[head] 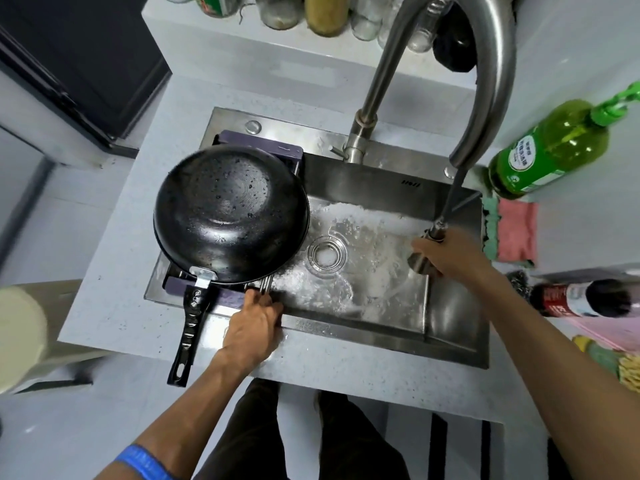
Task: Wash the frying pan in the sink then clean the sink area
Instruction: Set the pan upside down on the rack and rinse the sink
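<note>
Right hand (446, 252), fingers curled round the pull-out spray head (420, 261) of the faucet (491, 64), held it low over the right part of the sink (450, 313); the hose ran up from the hand to the spout. Left hand (254, 325) rested on the sink's near rim, its fingers bent over the edge and touching the near end of the drying rack (263, 287); whether they actually gripped a rack bar could not be told.

Frying pan (230, 213), black and wet, lay upside down on the rack across the sink's left part, its handle (188, 332) projecting past the near rim over the counter. Foamy water covered the sink floor around the drain (327, 252).

Risks, as judged: the pan sat on a rack the left hand was touching, so a pull or nudge there could tilt the rack and slide the pan into the basin; the overhanging handle could be knocked by the left forearm. The spray head, if aimed too shallowly, could throw water over the sink's right rim onto the pink cloth (517, 232) and the green bottle (550, 150) standing beyond it.

Pan relative to hands: just beyond the left hand, its handle beside that hand; well apart from the right hand, with the drain between.
</note>
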`<state>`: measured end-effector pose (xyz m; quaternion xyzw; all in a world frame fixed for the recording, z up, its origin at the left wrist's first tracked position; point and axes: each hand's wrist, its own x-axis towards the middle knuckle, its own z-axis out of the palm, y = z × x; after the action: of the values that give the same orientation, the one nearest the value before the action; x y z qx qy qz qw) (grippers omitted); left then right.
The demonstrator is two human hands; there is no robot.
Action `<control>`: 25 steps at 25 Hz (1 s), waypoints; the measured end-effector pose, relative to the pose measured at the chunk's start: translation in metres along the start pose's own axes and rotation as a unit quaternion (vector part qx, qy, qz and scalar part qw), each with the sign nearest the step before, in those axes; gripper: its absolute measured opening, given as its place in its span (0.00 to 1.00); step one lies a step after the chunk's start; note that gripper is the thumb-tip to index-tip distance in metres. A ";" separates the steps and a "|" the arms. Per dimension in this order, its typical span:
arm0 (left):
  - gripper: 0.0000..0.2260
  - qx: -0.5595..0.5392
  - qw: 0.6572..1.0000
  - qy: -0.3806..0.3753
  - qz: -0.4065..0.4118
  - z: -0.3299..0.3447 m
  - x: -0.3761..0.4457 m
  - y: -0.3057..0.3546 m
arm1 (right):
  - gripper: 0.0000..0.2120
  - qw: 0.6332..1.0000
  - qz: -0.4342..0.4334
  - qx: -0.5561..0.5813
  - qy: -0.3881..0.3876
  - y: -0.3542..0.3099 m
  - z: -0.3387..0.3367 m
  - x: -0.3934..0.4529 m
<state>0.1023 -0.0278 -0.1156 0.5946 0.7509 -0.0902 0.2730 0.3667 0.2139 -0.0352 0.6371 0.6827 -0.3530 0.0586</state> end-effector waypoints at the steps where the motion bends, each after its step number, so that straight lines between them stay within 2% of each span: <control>1: 0.16 -0.003 1.000 0.005 0.003 0.000 0.000 0.000 | 0.18 0.999 0.014 -0.045 0.027 0.005 -0.011 0.005; 4: 0.14 -0.027 0.999 0.024 0.009 0.001 -0.002 0.001 | 0.16 0.996 0.021 -0.043 0.075 0.005 -0.028 0.029; 7: 0.12 -0.037 0.999 0.037 0.000 0.003 -0.005 0.002 | 0.09 0.995 -0.024 0.068 0.076 -0.009 -0.014 0.043; 10: 0.12 -0.037 0.999 0.035 -0.001 0.006 -0.004 0.002 | 0.11 0.981 -0.040 0.113 0.151 -0.006 -0.008 0.042; 12: 0.12 -0.040 0.998 0.041 -0.003 0.007 -0.004 0.000 | 0.04 0.971 -0.058 0.132 0.192 -0.002 -0.011 0.040; 13: 0.12 -0.042 0.998 0.043 -0.002 0.009 -0.004 0.000 | 0.01 0.969 -0.066 0.150 0.187 -0.003 -0.010 0.039; 15: 0.12 -0.050 0.998 0.044 -0.006 0.009 -0.004 0.002 | 0.06 0.969 -0.063 0.199 0.136 -0.014 -0.002 0.037; 18: 0.14 -0.054 0.997 0.045 0.016 0.007 -0.005 0.002 | 0.19 0.956 -0.054 0.276 0.083 -0.046 0.024 0.030; 20: 0.15 -0.132 0.987 0.086 0.011 0.000 -0.014 -0.003 | 0.20 0.953 -0.078 0.284 0.075 -0.064 0.038 0.022; 21: 0.15 -0.174 0.974 0.142 -0.020 -0.004 -0.021 -0.008 | 0.21 0.953 -0.092 0.282 0.066 -0.069 0.043 0.018; 23: 0.16 -0.187 0.934 0.271 -0.139 -0.005 -0.035 -0.031 | 0.21 0.951 -0.108 0.286 0.050 -0.078 0.049 0.012; 24: 0.18 -0.175 0.916 0.289 -0.216 -0.005 -0.041 -0.044 | 0.21 0.948 -0.114 0.294 0.047 -0.082 0.052 0.009; 25: 0.21 -0.176 0.905 0.269 -0.279 -0.005 -0.044 -0.054 | 0.19 0.944 -0.123 0.302 0.046 -0.086 0.052 0.007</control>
<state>0.0565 -0.0774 -0.0993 0.3047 0.9347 0.1342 0.1241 0.2672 0.1960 -0.0429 0.5513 0.6192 -0.5176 -0.2117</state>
